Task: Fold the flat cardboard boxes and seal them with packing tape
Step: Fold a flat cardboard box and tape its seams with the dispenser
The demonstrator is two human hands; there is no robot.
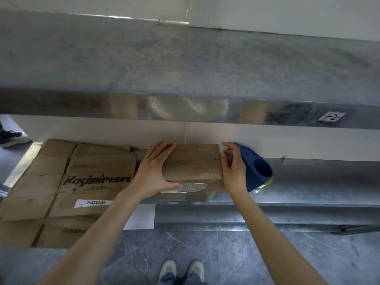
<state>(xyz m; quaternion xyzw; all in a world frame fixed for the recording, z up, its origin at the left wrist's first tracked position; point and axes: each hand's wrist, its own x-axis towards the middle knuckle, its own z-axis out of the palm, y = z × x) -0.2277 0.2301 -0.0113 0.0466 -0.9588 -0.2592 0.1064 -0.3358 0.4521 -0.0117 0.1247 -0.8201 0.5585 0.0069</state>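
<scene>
A small folded brown cardboard box [193, 167] stands on the lower metal shelf [312, 182], its top flaps closed along a middle seam and a white barcode label [185, 188] on its front. My left hand [152, 171] grips the box's left end, fingers over the top and thumb along the front. My right hand [234, 171] holds the right end with curled fingers. A blue tape dispenser [259, 169] with a yellow-edged roll lies right behind that hand, touching it. A stack of flat cardboard boxes [82, 182] lies to the left.
A broad metal tabletop [185, 58] juts out above the shelf, with a white wall behind. A white sheet [141, 217] lies on the grey floor below. My own shoes [181, 270] show at the bottom, and another person's shoe [10, 138] at far left.
</scene>
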